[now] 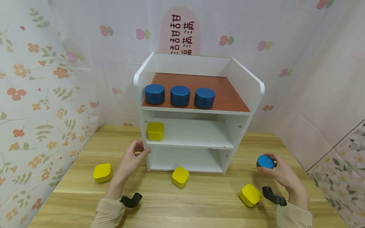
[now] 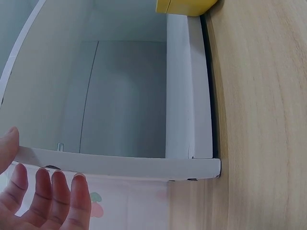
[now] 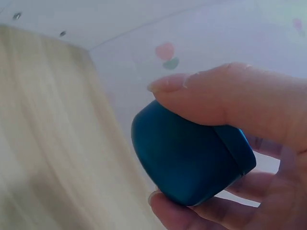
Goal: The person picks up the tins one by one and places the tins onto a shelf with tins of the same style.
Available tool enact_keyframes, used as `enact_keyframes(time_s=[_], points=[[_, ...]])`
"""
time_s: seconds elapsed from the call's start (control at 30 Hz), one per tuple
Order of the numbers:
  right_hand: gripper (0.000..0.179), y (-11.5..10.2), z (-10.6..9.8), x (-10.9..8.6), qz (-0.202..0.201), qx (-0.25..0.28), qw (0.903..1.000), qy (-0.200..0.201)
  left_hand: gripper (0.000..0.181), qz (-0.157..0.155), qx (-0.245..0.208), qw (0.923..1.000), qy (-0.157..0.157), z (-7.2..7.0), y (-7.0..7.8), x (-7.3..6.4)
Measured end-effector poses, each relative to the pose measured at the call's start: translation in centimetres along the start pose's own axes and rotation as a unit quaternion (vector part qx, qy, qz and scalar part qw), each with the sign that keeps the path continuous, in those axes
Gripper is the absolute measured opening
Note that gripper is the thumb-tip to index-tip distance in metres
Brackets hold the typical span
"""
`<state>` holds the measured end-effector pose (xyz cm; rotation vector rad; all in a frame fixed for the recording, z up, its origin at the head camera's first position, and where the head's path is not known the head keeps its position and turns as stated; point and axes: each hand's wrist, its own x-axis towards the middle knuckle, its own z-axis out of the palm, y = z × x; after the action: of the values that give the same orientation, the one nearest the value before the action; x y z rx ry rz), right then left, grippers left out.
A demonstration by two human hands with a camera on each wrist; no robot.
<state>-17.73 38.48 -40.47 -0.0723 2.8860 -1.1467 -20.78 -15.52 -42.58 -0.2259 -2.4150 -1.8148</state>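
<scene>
My right hand (image 1: 280, 172) holds a blue round tin (image 1: 265, 161) between thumb and fingers, to the right of the shelf. The right wrist view shows this tin (image 3: 187, 153) tilted on its side in the grip. At the white shelf's (image 1: 144, 126) left side, my left hand (image 1: 131, 161) grips the front edge of the side panel (image 2: 120, 165), thumb inside and fingers outside. Three blue tins (image 1: 180, 96) stand in a row along the front of the brown top. A yellow square tin (image 1: 155, 131) sits at the left of the middle level.
On the wooden table (image 1: 159, 209), one yellow tin (image 1: 103, 173) lies left of my left arm. Another yellow tin (image 1: 180, 177) is just before the shelf, and a third yellow tin (image 1: 250, 195) near my right wrist. Patterned cloth (image 1: 114, 63) hangs behind and at the sides.
</scene>
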Motion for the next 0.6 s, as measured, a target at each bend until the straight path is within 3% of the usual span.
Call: enact_keyframes(time_s=[0.6], points=[[0.068,-5.7,-1.7,-2.3,-0.073,-0.024,0.9962,0.040,0.035,-0.003,0.007,1.0000,0.003,0.1,0.1,-0.1]])
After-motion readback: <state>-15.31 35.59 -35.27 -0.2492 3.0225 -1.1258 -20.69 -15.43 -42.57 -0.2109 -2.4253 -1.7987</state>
